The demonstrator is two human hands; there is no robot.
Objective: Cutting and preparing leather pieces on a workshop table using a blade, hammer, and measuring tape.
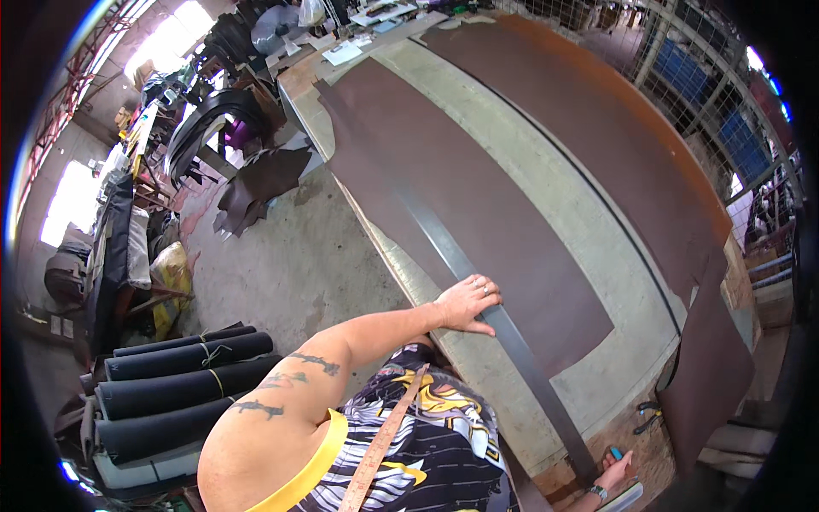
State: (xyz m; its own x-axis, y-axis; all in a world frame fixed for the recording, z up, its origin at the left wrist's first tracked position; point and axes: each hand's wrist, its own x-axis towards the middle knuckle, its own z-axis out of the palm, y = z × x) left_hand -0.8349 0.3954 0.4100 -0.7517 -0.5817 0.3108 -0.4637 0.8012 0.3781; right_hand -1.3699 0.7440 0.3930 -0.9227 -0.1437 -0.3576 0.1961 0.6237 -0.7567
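A long dark metal straightedge (pixel 537 371) lies lengthwise over a brown leather-like sheet (pixel 478 188) on the worktable and reaches past its near end. Midway along the bar, my left hand (pixel 469 304) bears down with fingers over one edge and the thumb apart, a ring showing. At the bar's near end, low on the right, my right hand (pixel 616 474) is closed around a small tool with a teal handle (pixel 615 453); its working end is hidden. A watch sits on that wrist. Beside this hand, black-and-yellow-handled pliers or cutters (pixel 648 416) rest on the wood.
Another brown sheet (pixel 589 128) covers the table's far side, with a piece (pixel 708 375) draping over the right end. Dark rolls (pixel 188 375) are stacked on the floor at left. A wire-mesh partition (pixel 682 77) stands behind. A measuring tape (pixel 384 439) hangs down my front.
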